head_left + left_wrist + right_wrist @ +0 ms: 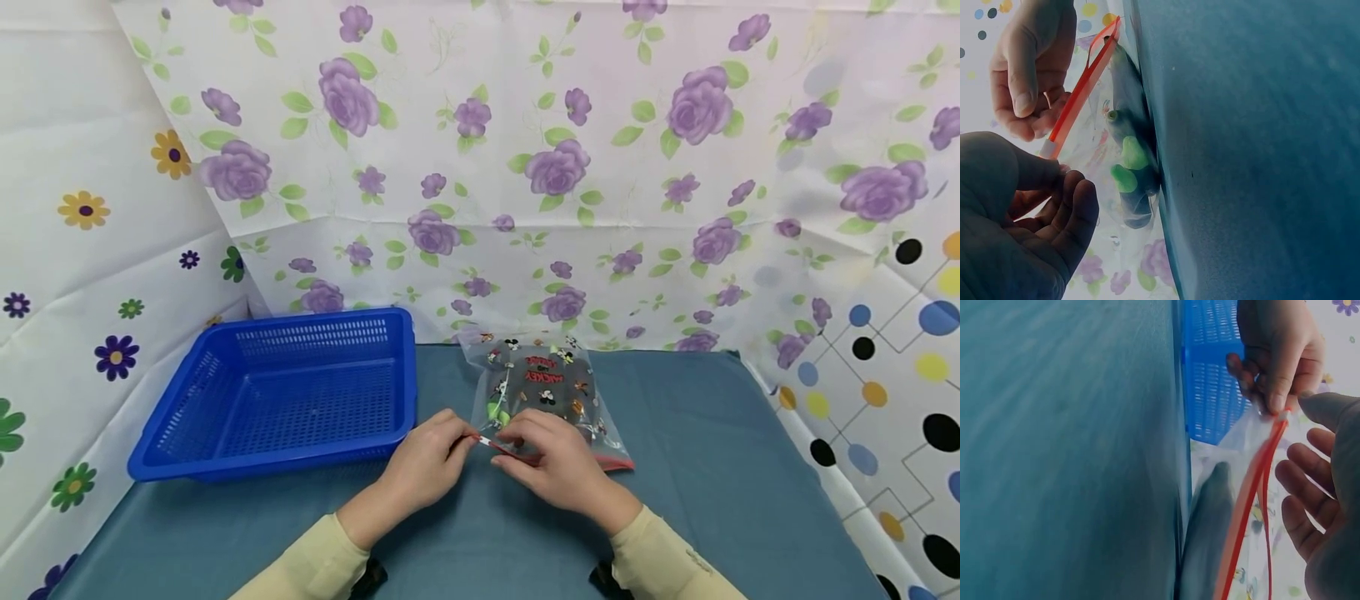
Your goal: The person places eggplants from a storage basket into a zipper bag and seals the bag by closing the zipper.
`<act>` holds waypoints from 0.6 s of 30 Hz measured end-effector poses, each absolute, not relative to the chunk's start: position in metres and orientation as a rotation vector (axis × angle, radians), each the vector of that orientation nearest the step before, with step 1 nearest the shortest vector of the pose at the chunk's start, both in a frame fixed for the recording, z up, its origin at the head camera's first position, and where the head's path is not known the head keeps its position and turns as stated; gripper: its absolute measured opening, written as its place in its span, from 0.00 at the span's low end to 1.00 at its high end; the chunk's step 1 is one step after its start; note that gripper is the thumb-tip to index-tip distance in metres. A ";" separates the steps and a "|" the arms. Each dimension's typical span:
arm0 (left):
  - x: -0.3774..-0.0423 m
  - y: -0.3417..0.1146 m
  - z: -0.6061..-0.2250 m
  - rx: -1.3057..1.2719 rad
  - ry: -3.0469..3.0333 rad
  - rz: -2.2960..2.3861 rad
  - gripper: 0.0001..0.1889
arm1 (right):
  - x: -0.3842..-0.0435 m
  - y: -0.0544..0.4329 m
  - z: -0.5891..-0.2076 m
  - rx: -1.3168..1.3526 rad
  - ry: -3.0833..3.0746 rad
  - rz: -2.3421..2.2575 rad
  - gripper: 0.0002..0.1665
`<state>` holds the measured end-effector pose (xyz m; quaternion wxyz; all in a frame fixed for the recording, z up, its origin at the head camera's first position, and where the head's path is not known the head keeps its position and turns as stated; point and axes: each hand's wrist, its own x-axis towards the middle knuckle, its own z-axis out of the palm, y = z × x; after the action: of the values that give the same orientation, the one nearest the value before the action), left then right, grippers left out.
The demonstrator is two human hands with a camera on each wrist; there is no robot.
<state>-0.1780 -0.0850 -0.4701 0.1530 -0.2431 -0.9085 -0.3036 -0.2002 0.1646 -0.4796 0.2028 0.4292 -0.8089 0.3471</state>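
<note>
A clear zip bag [540, 383] with small cartoon prints and a red zip edge [615, 462] lies on the table, its mouth toward me. Inside it shows a dark grey, bulky thing [1132, 94] with light green pieces [1134, 153]. My left hand [427, 458] pinches the bag's left corner between thumb and fingers, beside the white slider [1283, 415]. Just right of it, my right hand [551, 458] is held over the zip edge, fingers loosely bent and thumb apart from them. In the right wrist view, the two red strips part away from the slider.
A blue plastic basket [270, 454] with slotted walls stands left of the bag, close to my left hand. Blue-green cloth [705, 500] covers the table. Behind hangs a floral sheet [487, 167], with patterned sheets at both sides.
</note>
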 end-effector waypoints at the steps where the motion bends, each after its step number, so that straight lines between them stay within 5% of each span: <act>1: -0.178 -0.085 -0.470 -0.700 -2.605 -0.873 0.03 | -0.201 0.163 -0.480 1.199 -2.250 0.970 0.15; 18: -0.178 -0.086 -0.472 -0.720 -2.589 -0.858 0.03 | -0.210 0.146 -0.487 1.210 -2.181 0.977 0.12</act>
<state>-0.1784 -0.0863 -0.4721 0.1596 -0.2520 -0.9060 -0.3003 -0.2105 0.1463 -0.4874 0.2294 0.4395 -0.7925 0.3551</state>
